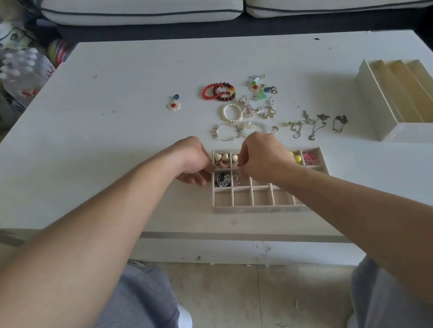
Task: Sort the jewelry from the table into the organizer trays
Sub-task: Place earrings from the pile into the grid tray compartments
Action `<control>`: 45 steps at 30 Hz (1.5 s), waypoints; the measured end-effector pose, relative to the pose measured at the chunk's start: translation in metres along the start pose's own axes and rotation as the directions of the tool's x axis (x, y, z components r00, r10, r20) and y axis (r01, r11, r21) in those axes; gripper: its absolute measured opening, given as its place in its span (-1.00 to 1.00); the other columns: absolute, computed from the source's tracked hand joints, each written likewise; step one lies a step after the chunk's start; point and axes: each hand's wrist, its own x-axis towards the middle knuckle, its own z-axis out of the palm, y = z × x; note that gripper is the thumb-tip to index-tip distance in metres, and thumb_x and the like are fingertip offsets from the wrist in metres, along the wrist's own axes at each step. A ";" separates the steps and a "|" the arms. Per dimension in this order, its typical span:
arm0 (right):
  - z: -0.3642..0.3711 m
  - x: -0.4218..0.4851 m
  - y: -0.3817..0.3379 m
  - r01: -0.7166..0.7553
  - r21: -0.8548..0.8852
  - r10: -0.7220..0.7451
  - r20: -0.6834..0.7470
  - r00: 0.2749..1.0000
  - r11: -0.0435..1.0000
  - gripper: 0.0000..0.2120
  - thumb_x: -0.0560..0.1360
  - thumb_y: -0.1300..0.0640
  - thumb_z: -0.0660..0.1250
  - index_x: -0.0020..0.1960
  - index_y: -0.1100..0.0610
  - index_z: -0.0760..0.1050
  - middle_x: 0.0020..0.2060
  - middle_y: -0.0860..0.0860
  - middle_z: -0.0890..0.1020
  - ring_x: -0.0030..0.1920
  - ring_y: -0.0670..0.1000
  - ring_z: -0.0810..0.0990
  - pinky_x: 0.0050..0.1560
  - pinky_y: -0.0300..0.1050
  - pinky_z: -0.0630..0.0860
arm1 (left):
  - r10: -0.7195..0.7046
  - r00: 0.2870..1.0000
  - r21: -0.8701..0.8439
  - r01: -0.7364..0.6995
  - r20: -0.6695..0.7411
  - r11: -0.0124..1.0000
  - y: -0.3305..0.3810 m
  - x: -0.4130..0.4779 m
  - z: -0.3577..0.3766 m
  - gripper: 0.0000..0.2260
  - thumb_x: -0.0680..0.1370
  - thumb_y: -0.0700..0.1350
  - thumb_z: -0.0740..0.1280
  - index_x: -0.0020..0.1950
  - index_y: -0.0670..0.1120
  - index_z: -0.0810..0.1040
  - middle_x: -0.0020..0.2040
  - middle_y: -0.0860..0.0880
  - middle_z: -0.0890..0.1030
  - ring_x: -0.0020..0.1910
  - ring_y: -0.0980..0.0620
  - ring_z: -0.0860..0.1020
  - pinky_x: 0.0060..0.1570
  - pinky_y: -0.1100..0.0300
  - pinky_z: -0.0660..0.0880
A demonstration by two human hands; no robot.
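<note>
judging from here, i'd call the sorting barely a third done. nearest me, the tray (pixel 255 208) has its front row of compartments bare. the middle row holds a blue and white piece (pixel 223 181) and a small earring (pixel 237 179). the far row holds heart beads (pixel 225 157), with yellow beads (pixel 297 157) and a pink piece (pixel 309 157) to the right. my left hand (pixel 192 161) curls against the tray's left wall and my right hand (pixel 261 157) curls down over the far row. the fingertips are hidden, so i cannot tell what either grips. beyond, loose on the table (pixel 118 108), lie a silver bracelet (pixel 227 132), chains (pixel 312 124), a pearl bracelet (pixel 232 113), red bracelets (pixel 218 93), a heap of earrings (pixel 262 90) and a flower charm (pixel 174 103). far right, the long-slot box (pixel 422 132) looks unfilled.
</note>
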 end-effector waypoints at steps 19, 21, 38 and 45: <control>-0.060 0.048 0.079 -0.172 0.344 0.215 -0.089 0.973 0.923 -0.84 0.44 0.30 0.40 -0.18 0.05 0.62 -0.20 0.01 0.73 -0.31 -0.01 0.61 -0.31 -0.18 0.49 | 0.283 0.890 0.344 -0.157 -0.356 0.926 0.052 0.027 0.011 -0.92 0.52 -0.10 0.36 -0.04 0.06 0.63 -0.01 0.06 0.65 -0.03 -0.06 0.61 -0.05 0.12 0.54; -0.064 0.055 0.091 -0.198 0.373 0.252 -0.101 0.962 0.906 -0.86 0.46 0.31 0.37 -0.14 0.09 0.63 -0.24 0.01 0.72 -0.37 -0.05 0.60 -0.35 -0.19 0.47 | 0.323 0.879 0.339 -0.202 -0.350 0.919 0.064 0.039 0.018 -0.92 0.54 -0.11 0.36 -0.03 0.06 0.62 0.03 0.06 0.64 -0.03 -0.05 0.61 -0.04 0.10 0.55; -0.039 0.095 0.099 -0.089 0.084 0.097 -0.098 0.990 0.992 -0.86 0.57 0.06 0.39 0.11 -0.10 0.65 0.01 -0.03 0.68 -0.07 0.02 0.65 -0.01 0.00 0.65 | 0.445 0.820 0.276 -0.362 -0.359 0.890 0.111 0.103 0.057 -0.70 0.59 -0.26 0.28 0.25 0.02 0.58 0.27 0.00 0.58 0.16 -0.04 0.58 0.12 0.01 0.55; -0.032 0.092 0.092 -0.105 -0.006 0.103 -0.118 0.988 0.994 -0.81 0.54 0.16 0.34 -0.13 -0.14 0.57 -0.08 -0.05 0.66 -0.15 0.04 0.64 -0.21 -0.07 0.61 | 0.426 0.821 0.240 -0.358 -0.379 0.902 0.100 0.096 0.047 -0.77 0.58 -0.16 0.30 0.20 0.02 0.59 0.25 0.00 0.56 0.18 -0.06 0.56 0.14 0.03 0.52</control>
